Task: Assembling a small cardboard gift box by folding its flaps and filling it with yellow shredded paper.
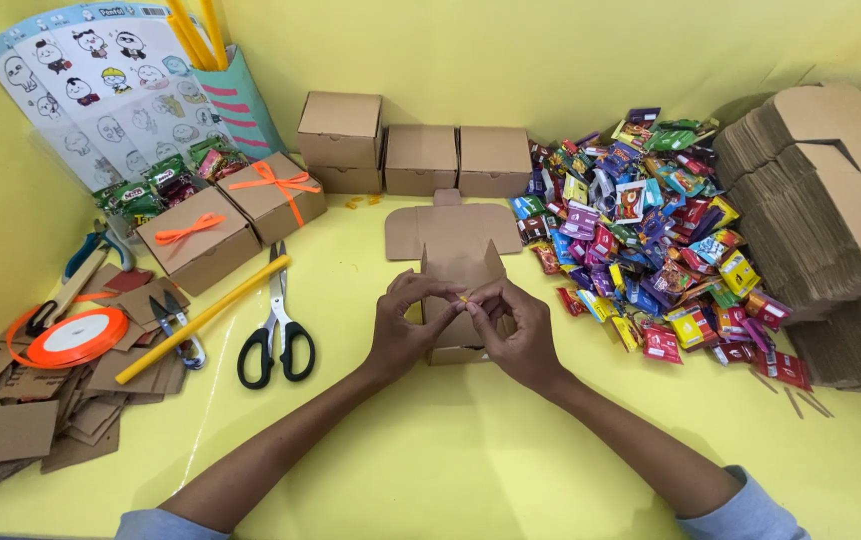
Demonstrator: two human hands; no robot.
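Pinching a small orange piece [463,297] between thumb and fingertips, both the left hand [405,320] and the right hand [515,325] are meeting over a small cardboard box [447,343] – each grip is clenched on that bit, which looks like ribbon, though it is too small to be sure. The box is sitting near the middle of the yellow desk [470,450], its flap standing up behind the fingers. To my eye, doing this well is calling for steady, even tension from both sides and keeping the piece centred over the box. Both forearms are reaching in from the near edge, wrists angling inward, knuckles turned up. Black-handled scissors [276,340] are lying toward the left, an orange ribbon spool [77,337] further left – and a heap of wrapped sweets [650,250] is spreading toward the right edge.
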